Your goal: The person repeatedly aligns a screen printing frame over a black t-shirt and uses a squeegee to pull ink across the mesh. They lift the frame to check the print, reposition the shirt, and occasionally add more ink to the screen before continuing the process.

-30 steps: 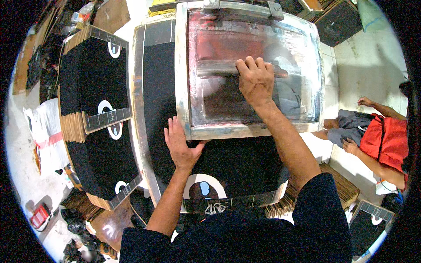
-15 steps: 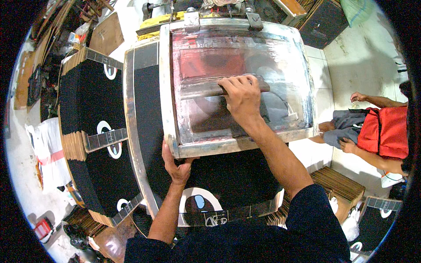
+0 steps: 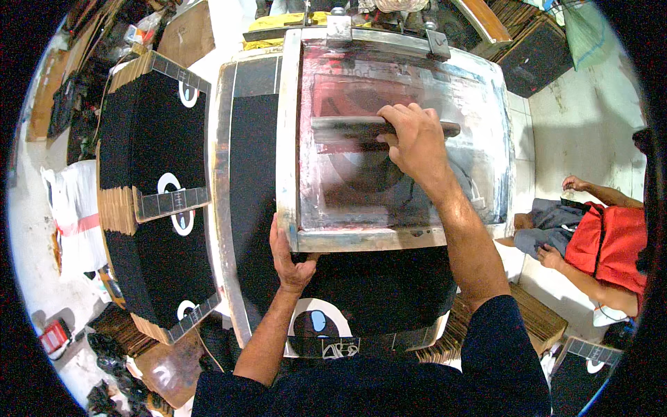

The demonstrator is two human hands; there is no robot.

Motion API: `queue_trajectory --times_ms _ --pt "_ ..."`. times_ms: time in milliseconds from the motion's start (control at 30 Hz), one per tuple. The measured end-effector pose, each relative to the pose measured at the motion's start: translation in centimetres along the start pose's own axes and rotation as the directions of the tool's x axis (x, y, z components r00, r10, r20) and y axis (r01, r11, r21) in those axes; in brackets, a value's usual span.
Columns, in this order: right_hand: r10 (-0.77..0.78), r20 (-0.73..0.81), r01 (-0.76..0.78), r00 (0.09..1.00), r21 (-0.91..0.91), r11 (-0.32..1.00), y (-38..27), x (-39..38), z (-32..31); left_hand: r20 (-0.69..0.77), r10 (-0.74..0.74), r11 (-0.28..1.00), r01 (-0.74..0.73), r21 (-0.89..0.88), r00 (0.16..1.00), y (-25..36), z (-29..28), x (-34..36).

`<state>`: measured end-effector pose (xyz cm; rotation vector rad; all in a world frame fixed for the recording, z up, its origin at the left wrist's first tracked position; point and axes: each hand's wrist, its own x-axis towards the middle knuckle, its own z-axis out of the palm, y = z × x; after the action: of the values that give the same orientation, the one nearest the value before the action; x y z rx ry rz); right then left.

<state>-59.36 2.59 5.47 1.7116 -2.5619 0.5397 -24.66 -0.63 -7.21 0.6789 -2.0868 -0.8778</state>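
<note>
A screen-printing frame (image 3: 287, 146) with whitish, paint-stained edges lies in front of me, its mesh (image 3: 340, 198) streaked with red and white. My right hand (image 3: 420, 142) is closed over a long, dark squeegee (image 3: 344, 128) that lies across the upper-middle of the mesh. At the frame's near left corner, my left hand (image 3: 292, 270) grips the edge, fingers along its side and thumb at the front. Beneath the frame is a black sheet (image 3: 389, 285) bearing a white, brown and blue eye shape (image 3: 318, 321). The squeegee's blade edge cannot be made out.
Metal hinge clamps (image 3: 339, 31) hold the frame's far side. On the left stands a stack of black printed sheets (image 3: 153, 146) with eye shapes. Brown cardboard stacks (image 3: 528, 316) are at lower right. A person in a red garment (image 3: 604, 240) sits at the right.
The view has shifted, so the frame and both hands appear farther right. On the mesh, my right hand and the squeegee are slightly farther away. My left hand still grips the corner.
</note>
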Motion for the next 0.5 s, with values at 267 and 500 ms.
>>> queue_trajectory --times_ms 267,500 --pt "0.012 0.098 -0.012 0.995 -0.006 1.000 5.4 9.4 2.0 0.014 0.005 1.000 -0.005 0.030 1.000 0.3 -0.2 0.3" --pt "0.020 -0.093 -0.030 0.995 -0.102 0.994 4.7 9.4 3.0 0.023 -0.028 1.000 0.028 -0.008 0.999 0.5 -0.2 0.4"
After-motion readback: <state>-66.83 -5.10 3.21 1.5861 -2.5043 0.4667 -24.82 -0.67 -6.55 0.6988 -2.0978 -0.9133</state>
